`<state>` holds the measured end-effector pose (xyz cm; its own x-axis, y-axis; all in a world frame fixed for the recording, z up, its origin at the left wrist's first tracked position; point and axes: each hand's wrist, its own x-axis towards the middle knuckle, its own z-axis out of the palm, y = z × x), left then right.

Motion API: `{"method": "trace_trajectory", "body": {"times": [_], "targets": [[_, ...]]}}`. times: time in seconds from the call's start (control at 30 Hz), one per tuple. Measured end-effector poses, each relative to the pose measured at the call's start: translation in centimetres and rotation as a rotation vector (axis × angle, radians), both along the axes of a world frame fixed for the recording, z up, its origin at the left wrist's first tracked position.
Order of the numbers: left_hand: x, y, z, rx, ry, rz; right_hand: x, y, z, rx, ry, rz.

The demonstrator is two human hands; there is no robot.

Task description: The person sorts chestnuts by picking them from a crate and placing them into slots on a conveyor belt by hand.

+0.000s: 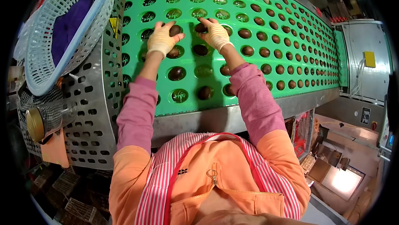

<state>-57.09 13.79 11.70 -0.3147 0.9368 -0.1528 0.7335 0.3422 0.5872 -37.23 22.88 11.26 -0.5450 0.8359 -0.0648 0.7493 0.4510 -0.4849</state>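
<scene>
A green tray sheet [189,86] with rows of oval pockets lies in front of me, many pockets holding dark brown egg-like objects [177,73]. My left hand [164,39], in a pale knitted glove with bare fingertips, curves its fingers around a brown object [175,30] at a pocket. My right hand [214,34], gloved the same way, has its fingertips on another brown object [200,27] to the right. One more brown object [200,50] sits in the pocket just below it. Toward the top left, several pockets show pale markings and no brown object.
A light blue plastic basket [36,65] with purple cloth [68,27] stands at the left, above a perforated metal panel [89,121]. A gold-lidded jar [35,124] is below it. A metal edge [195,124] runs along the front; a grey cabinet [365,75] stands right.
</scene>
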Motion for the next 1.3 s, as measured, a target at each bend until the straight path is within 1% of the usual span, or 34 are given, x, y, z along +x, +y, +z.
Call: {"method": "trace_trajectory", "body": {"times": [0.03, 0.07, 0.1, 0.13, 0.17, 0.2, 0.27, 0.3, 0.37, 0.4, 0.43, 0.47, 0.5, 0.53, 0.57, 0.6, 0.63, 0.67, 0.7, 0.73, 0.8, 0.83, 0.9, 0.97, 1.0, 1.03, 1.1, 1.13, 1.17, 1.2, 1.23, 1.3], "targets": [[0.0, 0.8, 0.5, -0.096, 0.037, 0.000, -0.1, 0.0, -0.2, 0.033, -0.004, -0.035], [-0.2, 1.4, -0.6, -0.085, 0.108, 0.009, 0.3, -0.4, -0.5, 0.063, -0.010, -0.071], [-0.5, 1.6, -1.1, -0.062, 0.096, 0.003, 0.7, -0.9, -0.6, 0.093, -0.016, -0.105], [-0.9, 1.7, -1.5, -0.040, 0.083, -0.003, 1.0, -2.5, 1.1, 0.130, 0.009, -0.096], [-1.2, 1.6, -2.1, -0.018, 0.070, -0.007, 1.8, -3.8, 0.9, 0.256, 0.002, -0.040], [-1.1, 0.9, -3.0, 0.102, 0.075, 0.012, 2.7, -5.2, 0.5, 0.292, -0.077, 0.102], [-0.6, -0.6, -4.0, 0.250, -0.014, -0.108, 4.4, -8.7, -0.1, 0.353, -0.206, 0.356], [-1.0, -1.2, -3.6, 0.338, -0.030, -0.155, 4.8, -10.3, -0.2, 0.398, -0.247, 0.474], [1.3, -3.7, -0.1, 0.170, 0.012, -0.154, 5.9, -12.1, -1.1, 0.362, -0.244, 0.593], [2.8, -5.4, 0.9, 0.173, 0.065, -0.177, 5.8, -12.9, -1.2, 0.334, -0.140, 0.549], [3.2, -6.8, -0.7, 0.378, 0.138, -0.248, 5.3, -13.7, -1.0, 0.298, -0.042, 0.510], [4.3, -8.2, -2.1, 0.596, 0.120, -0.235, 5.6, -14.4, -1.7, 0.299, -0.024, 0.478], [5.2, -9.9, -2.1, 0.508, 0.082, -0.257, 5.6, -14.8, -2.8, 0.296, -0.019, 0.437], [6.1, -11.6, -3.0, 0.520, 0.070, -0.237, 5.3, -15.1, -3.6, 0.314, 0.041, 0.392], [7.0, -12.7, -3.9, 0.632, 0.050, -0.221, 5.3, -15.4, -4.0, 0.327, 0.091, 0.341], [7.4, -13.8, -5.1, 0.577, 0.077, -0.269, 5.3, -15.9, -3.1, 0.400, 0.021, 0.337], [7.9, -14.9, -5.3, 0.374, 0.058, -0.295, 5.5, -16.4, -3.2, 0.429, 0.029, 0.276], [8.2, -15.9, -6.2, 0.397, 0.103, -0.347, 6.1, -17.0, -3.0, 0.427, 0.126, 0.210], [8.1, -16.4, -5.8, 0.412, 0.131, -0.398, 6.4, -17.6, -2.8, 0.412, 0.208, 0.146], [8.0, -16.8, -5.5, 0.428, 0.172, -0.342, 7.0, -18.0, -2.7, 0.395, 0.338, 0.118], [8.2, -16.8, -4.4, 0.468, 0.238, -0.254, 8.9, -19.8, -2.0, 0.392, 0.358, 0.048], [8.1, -16.5, -3.7, 0.390, 0.329, -0.202, 10.3, -20.7, -1.7, 0.377, 0.376, 0.006], [8.1, -15.8, -1.9, 0.112, 0.296, -0.133, 13.1, -22.5, -2.6, 0.318, 0.422, -0.064], [7.1, -14.9, -4.3, 0.123, 0.238, -0.169, 15.6, -24.7, -1.6, 0.318, 0.470, -0.163], [6.7, -14.6, -4.6, 0.136, 0.241, -0.199, 17.1, -25.8, -0.6, 0.282, 0.465, -0.221], [6.5, -14.5, -4.5, 0.144, 0.245, -0.231, 19.1, -27.0, -1.1, 0.312, 0.441, -0.312], [6.8, -14.5, -2.8, 0.119, 0.270, -0.262, 22.7, -29.4, -1.4, 0.363, 0.436, -0.474], [7.3, -14.1, -2.2, 0.076, 0.342, -0.259, 24.9, -30.7, -1.7, 0.327, 0.439, -0.538], [8.1, -13.6, -1.6, 0.033, 0.415, -0.255, 26.8, -32.2, -2.1, 0.352, 0.422, -0.612], [9.3, -13.3, -1.4, 0.088, 0.436, -0.265, 28.6, -33.9, -2.5, 0.365, 0.383, -0.693], [10.9, -13.0, -1.8, 0.246, 0.356, -0.278, 30.1, -35.7, -2.7, 0.367, 0.340, -0.771], [16.3, -12.8, -0.3, 0.329, 0.186, -0.373, 33.1, -39.1, -3.1, 0.304, 0.269, -0.885]]}}
